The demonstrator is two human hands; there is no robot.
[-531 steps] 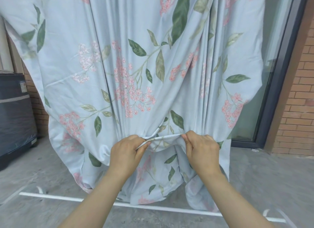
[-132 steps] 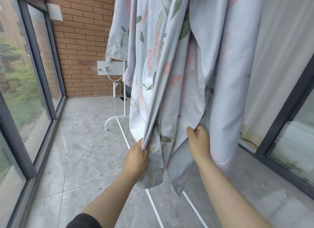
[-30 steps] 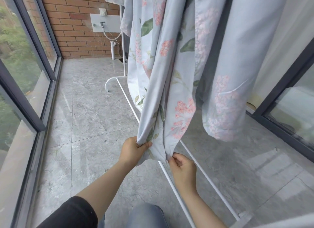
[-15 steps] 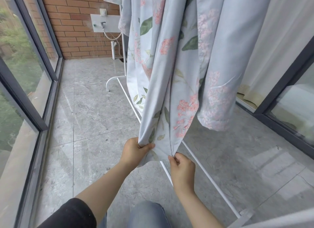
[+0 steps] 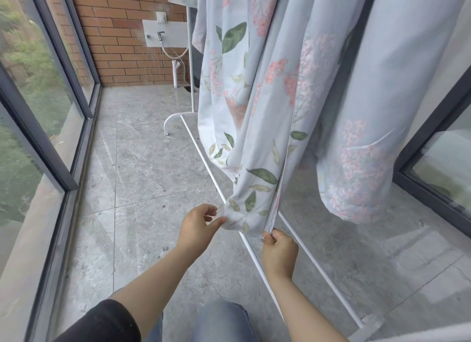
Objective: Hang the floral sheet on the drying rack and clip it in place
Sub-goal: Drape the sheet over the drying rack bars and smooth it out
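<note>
While the right hand (image 5: 279,250) is clenching the bottom hem of the floral sheet (image 5: 257,127) at about 5 o'clock in the view, the left hand (image 5: 201,224) is letting go: half a second ago it was pinching the neighbouring corner, and now its fingers are spreading, with only the thumb tip touching the cloth at 6 o'clock. That loosening is suggesting the tugging and straightening of this end is nearly done, and the hand is probably freeing itself for something else, perhaps a clip, though no clip is showing anywhere in view.

The sheet is already hanging from the drying rack (image 5: 190,61), draping down from 12 o'clock in several folds, with one rounded fold hanging apart at 3 o'clock. Its lower edge is hovering just above the floor rails.

Counting what is showing: one sheet, two hands, and one rack, of which one white upright and two long white floor rails are appearing, running from 11 o'clock toward 5 o'clock. One wall tap panel (image 5: 165,34) is sitting on the brick wall at 11 o'clock. Clips: none visible, so the clipping step is looking undone.
</note>
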